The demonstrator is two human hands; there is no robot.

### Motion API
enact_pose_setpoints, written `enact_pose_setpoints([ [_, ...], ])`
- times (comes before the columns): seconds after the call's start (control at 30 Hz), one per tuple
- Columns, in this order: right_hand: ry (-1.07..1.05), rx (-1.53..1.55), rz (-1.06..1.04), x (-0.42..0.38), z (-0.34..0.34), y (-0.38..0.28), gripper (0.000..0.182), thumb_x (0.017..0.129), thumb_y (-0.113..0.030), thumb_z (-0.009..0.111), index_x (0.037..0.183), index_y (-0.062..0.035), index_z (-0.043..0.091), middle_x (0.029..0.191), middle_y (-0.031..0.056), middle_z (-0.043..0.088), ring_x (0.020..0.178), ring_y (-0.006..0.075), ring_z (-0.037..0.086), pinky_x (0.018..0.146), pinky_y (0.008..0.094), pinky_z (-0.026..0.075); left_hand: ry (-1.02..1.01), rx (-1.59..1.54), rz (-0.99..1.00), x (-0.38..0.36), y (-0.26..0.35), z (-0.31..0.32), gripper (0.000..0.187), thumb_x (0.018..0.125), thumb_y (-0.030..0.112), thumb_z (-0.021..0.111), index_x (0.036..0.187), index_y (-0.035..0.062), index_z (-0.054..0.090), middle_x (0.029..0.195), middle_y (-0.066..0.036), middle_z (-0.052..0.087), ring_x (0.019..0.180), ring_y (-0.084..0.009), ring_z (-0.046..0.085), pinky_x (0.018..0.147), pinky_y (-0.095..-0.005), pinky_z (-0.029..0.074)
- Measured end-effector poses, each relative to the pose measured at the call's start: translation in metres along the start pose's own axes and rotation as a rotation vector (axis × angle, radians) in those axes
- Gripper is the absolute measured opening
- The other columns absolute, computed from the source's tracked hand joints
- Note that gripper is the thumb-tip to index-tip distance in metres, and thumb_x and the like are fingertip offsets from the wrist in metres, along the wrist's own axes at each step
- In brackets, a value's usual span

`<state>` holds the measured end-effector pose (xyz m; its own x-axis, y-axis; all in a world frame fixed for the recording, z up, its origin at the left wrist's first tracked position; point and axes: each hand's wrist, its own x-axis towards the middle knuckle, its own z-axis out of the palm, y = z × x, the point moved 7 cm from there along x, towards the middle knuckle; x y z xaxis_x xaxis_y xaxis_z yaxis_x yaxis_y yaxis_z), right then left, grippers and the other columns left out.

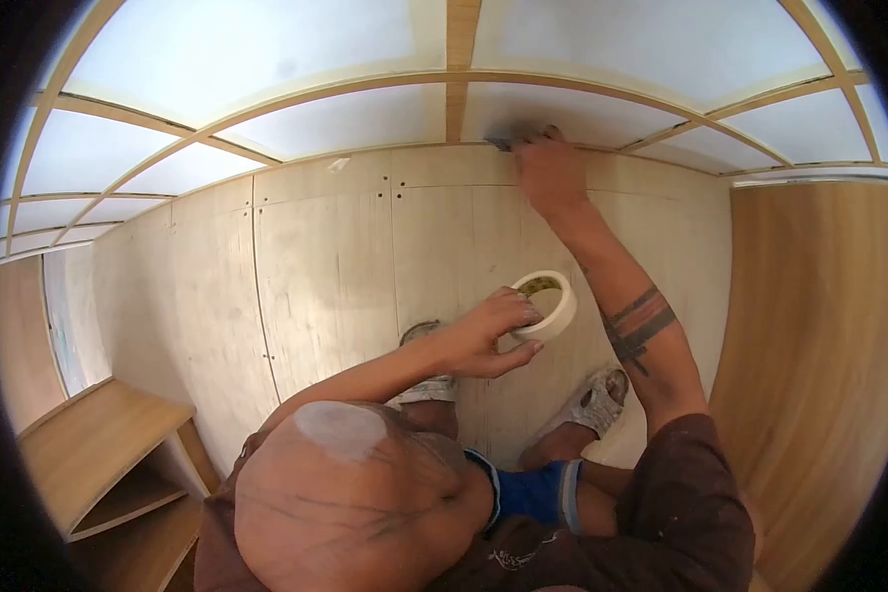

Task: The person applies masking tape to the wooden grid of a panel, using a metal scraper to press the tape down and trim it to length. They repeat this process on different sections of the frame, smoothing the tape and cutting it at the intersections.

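Note:
My left hand [493,333] is closed around one side of a roll of masking tape [564,314], with the fingers through its hole. The cream roll is tilted, and its inner core shows. My right hand [551,176] reaches forward to the foot of the white panelled wall [562,111]. In its fingers is a small, flat, dark grey thing [501,136], like a scraper blade, too blurred to name surely. It lies along the lower wooden strip [429,147], where panel and floor boards meet.
Pale plywood boards [326,257] with screw holes form the floor. Wooden strips [458,109] divide the wall into panels. A brown wooden panel [809,345] stands at right, a wooden shelf unit [109,434] at lower left. My feet [597,405] stand on the boards.

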<state>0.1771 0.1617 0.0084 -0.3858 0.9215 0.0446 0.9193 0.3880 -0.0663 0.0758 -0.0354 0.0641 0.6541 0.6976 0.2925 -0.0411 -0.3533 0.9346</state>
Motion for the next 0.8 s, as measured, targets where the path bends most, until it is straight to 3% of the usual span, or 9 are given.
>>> enact_pose_setpoints([
  [0.17, -0.053, 0.035, 0.370, -0.055, -0.045, 0.064, 0.029, 0.090, -0.013, 0.063, 0.114, -0.0063, 0.078, 0.105, 0.0162, 0.077, 0.104, 0.0382, 0.070, 0.088, 0.0478, 0.058, 0.091, -0.059, -0.004, -0.013, 0.020, -0.025, 0.024, 0.089, 0.010, 0.077, 0.107, 0.0005, 0.065, 0.095, -0.016, 0.060, 0.092, -0.0378, 0.059, 0.100, -0.0497, 0.046],
  [0.23, 0.161, 0.197, 0.425, -0.082, -0.069, 0.095, 0.024, 0.094, -0.012, 0.067, 0.114, -0.0038, 0.077, 0.096, 0.0203, 0.076, 0.096, 0.0291, 0.072, 0.083, 0.0423, 0.057, 0.079, -0.045, 0.009, -0.011, 0.028, -0.033, 0.023, 0.088, 0.003, 0.077, 0.108, 0.0014, 0.066, 0.100, -0.015, 0.064, 0.100, -0.0357, 0.063, 0.114, -0.0535, 0.042],
  [0.27, 0.164, 0.191, 0.436, -0.092, -0.070, 0.109, 0.024, 0.094, -0.012, 0.067, 0.114, -0.0038, 0.077, 0.096, 0.0203, 0.076, 0.096, 0.0291, 0.072, 0.083, 0.0423, 0.057, 0.069, -0.050, 0.014, -0.012, 0.027, -0.036, 0.023, 0.088, 0.003, 0.077, 0.108, 0.0014, 0.066, 0.100, -0.015, 0.064, 0.100, -0.0357, 0.063, 0.114, -0.0535, 0.042],
  [0.37, 0.154, 0.638, 0.461, -0.110, -0.064, 0.126, 0.022, 0.095, -0.009, 0.069, 0.114, 0.0015, 0.075, 0.099, 0.0190, 0.077, 0.098, 0.0364, 0.074, 0.086, 0.0423, 0.056, 0.103, -0.059, -0.023, -0.016, 0.018, -0.044, 0.027, 0.083, -0.009, 0.074, 0.107, 0.0014, 0.067, 0.105, -0.015, 0.068, 0.105, -0.0334, 0.066, 0.125, -0.0574, 0.032],
  [0.43, 0.024, 1.158, 0.620, -0.127, -0.056, 0.119, 0.022, 0.099, -0.007, 0.067, 0.119, -0.0008, 0.070, 0.104, 0.0075, 0.072, 0.097, 0.0127, 0.059, 0.089, 0.0291, 0.046, 0.168, -0.013, -0.068, -0.016, 0.009, -0.053, 0.034, 0.078, -0.015, 0.072, 0.107, 0.0019, 0.068, 0.107, -0.014, 0.070, 0.109, -0.0335, 0.068, 0.127, -0.0595, 0.029],
  [0.57, 0.088, 1.414, 0.603, -0.144, -0.050, 0.113, 0.019, 0.097, -0.007, 0.069, 0.115, -0.0030, 0.068, 0.107, 0.0002, 0.067, 0.098, 0.0143, 0.059, 0.093, 0.0275, 0.043, 0.151, 0.131, -0.037, -0.005, 0.000, -0.070, 0.035, 0.074, -0.020, 0.069, 0.101, 0.0019, 0.069, 0.103, -0.012, 0.074, 0.108, -0.0333, 0.071, 0.127, -0.0605, 0.029],
  [0.67, 0.157, 1.670, 0.493, -0.141, -0.047, 0.098, 0.016, 0.101, -0.020, 0.064, 0.103, -0.0041, 0.064, 0.101, 0.0010, 0.063, 0.092, 0.0135, 0.057, 0.088, 0.0269, 0.043, 0.150, 0.154, -0.060, 0.003, -0.004, -0.078, 0.037, 0.073, -0.022, 0.067, 0.101, 0.0024, 0.069, 0.100, -0.011, 0.074, 0.108, -0.0321, 0.071, 0.128, -0.0606, 0.028],
  [0.73, 0.103, 1.865, 0.385, -0.135, -0.037, 0.089, 0.034, 0.107, -0.030, 0.051, 0.100, -0.0012, 0.068, 0.081, 0.0027, 0.060, 0.077, 0.0138, 0.056, 0.074, 0.0280, 0.045, 0.131, 0.245, -0.073, 0.005, -0.008, -0.083, 0.036, 0.075, -0.022, 0.065, 0.102, 0.0017, 0.069, 0.101, -0.012, 0.073, 0.109, -0.0320, 0.071, 0.128, -0.0604, 0.027],
  [0.8, 0.047, 1.762, 0.453, -0.136, -0.032, 0.077, 0.040, 0.108, -0.036, 0.047, 0.096, -0.0025, 0.066, 0.074, -0.0002, 0.054, 0.069, 0.0120, 0.049, 0.067, 0.0277, 0.039, 0.095, 0.323, -0.050, 0.007, -0.009, -0.088, 0.037, 0.074, -0.021, 0.066, 0.104, 0.0013, 0.069, 0.102, -0.012, 0.073, 0.109, -0.0324, 0.070, 0.128, -0.0607, 0.027],
])
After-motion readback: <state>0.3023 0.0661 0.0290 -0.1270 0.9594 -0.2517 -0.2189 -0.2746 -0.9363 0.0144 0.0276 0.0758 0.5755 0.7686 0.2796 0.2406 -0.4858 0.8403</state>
